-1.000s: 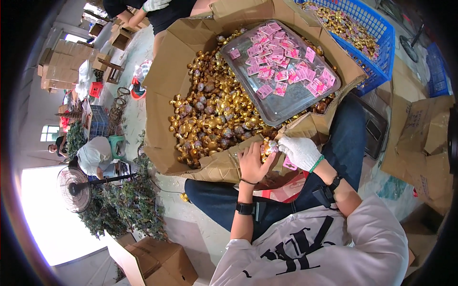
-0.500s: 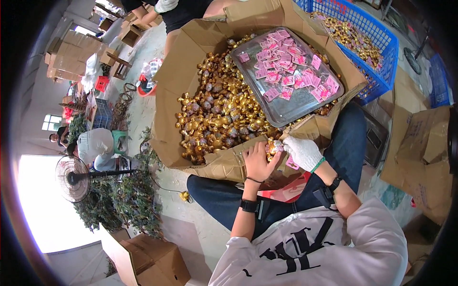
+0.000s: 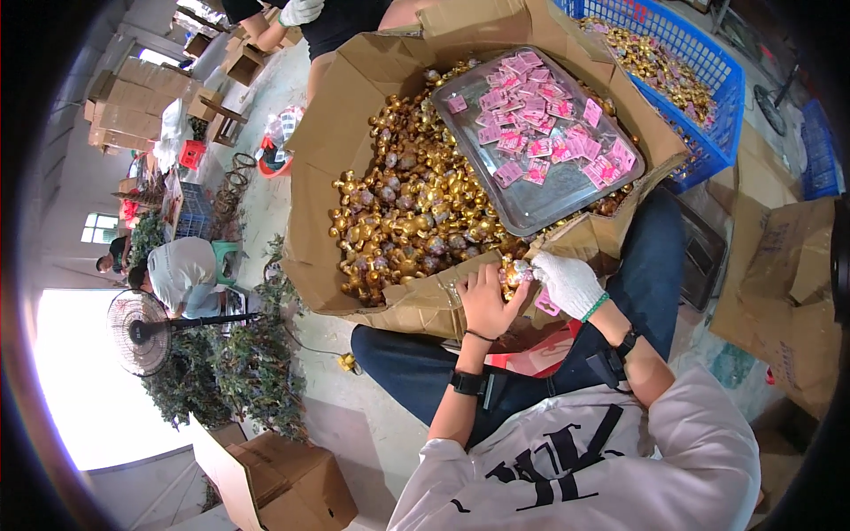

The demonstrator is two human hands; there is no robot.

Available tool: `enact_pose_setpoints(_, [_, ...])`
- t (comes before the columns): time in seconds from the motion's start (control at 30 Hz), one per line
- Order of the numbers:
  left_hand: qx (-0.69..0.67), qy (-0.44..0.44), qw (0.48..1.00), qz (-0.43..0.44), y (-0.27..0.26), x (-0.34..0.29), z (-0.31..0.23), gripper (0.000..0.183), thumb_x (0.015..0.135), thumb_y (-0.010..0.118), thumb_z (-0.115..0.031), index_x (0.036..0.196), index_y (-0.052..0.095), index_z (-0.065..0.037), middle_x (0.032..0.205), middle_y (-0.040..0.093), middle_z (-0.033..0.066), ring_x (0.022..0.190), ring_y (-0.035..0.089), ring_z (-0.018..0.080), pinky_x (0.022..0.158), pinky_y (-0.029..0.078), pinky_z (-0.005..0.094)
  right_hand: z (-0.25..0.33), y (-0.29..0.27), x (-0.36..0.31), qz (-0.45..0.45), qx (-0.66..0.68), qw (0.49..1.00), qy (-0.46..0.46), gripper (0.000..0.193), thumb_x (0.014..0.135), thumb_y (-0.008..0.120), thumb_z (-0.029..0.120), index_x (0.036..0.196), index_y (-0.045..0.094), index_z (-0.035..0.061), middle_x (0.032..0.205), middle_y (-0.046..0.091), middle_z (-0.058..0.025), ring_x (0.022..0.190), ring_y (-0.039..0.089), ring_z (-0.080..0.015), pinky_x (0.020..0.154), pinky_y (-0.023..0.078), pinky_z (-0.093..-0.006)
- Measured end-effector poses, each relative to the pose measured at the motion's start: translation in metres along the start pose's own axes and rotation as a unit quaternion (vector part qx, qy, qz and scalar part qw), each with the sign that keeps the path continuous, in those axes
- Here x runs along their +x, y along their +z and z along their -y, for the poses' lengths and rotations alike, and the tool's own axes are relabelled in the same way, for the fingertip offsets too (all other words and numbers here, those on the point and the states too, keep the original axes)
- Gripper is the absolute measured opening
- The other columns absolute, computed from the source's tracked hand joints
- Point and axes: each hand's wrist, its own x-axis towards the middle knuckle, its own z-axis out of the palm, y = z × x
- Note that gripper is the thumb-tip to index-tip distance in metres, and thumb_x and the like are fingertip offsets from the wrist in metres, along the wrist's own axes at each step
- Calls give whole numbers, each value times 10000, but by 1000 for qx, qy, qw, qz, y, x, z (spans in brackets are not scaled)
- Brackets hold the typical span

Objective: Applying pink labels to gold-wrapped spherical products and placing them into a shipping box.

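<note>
Head view, one moment. I see the left hand [image 3: 485,299], bare, with a thin band and a dark watch at the wrist, fingers curled and pressed around a small gold ornament [image 3: 512,273]. The right hand [image 3: 567,283], in a white glove with a green bracelet at the wrist, closes on the same ornament from the other side, fingertips pinching it. The ornament sits between both hands, just above the near edge of the cardboard box [image 3: 354,115] and over my lap. It is shiny, gold-coloured and rounded; finer detail is too small to tell.

A small pink tag [image 3: 546,305] shows just under the gloved hand; I cannot tell whether the hand holds it.

The box is large, brown, flaps open, and holds a heap of gold ornaments [image 3: 403,212] of the same kind, some with darker patches. A rectangular metal tray [image 3: 540,205] rests tilted across the box's right side, strewn with small pink square labels [image 3: 531,133], mostly toward its far end.

Beyond the tray stands a blue plastic crate [image 3: 699,106] with more gold pieces mixed with pink. Flat brown cardboard [image 3: 779,265] lies at right. A closed brown carton [image 3: 274,478] sits at lower left, near a standing fan [image 3: 142,332] and green foliage [image 3: 239,372].
</note>
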Motion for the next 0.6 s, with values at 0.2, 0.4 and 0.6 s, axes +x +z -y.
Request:
enact_pose_setpoints(0.2, [13,-8,1000,-11,4,1,0,580,783,568,-550,1060,549,-41,946,579,119,887,535,323,835,331,459,-2,1,1,32,-14,999,32,215,837,521,169,1041,528,104,734,615,-175,655,608,-368,556,469,-460])
enact_pose_setpoints(0.4, [12,-18,999,28,-6,7,-3,581,783,557,-566,1033,558,-42,937,592,110,857,561,335,820,344,479,2,-4,3,28,-6,999,45,186,833,525,166,1007,538,103,738,617,-178,682,608,-374,582,467,-470])
enact_pose_setpoints(0.6, [-27,0,994,107,-13,19,6,593,796,533,-586,1005,561,-32,934,633,138,855,606,355,827,348,517,-8,4,1,7,66,997,48,161,852,524,178,997,545,110,770,619,-193,717,599,-396,602,450,-496])
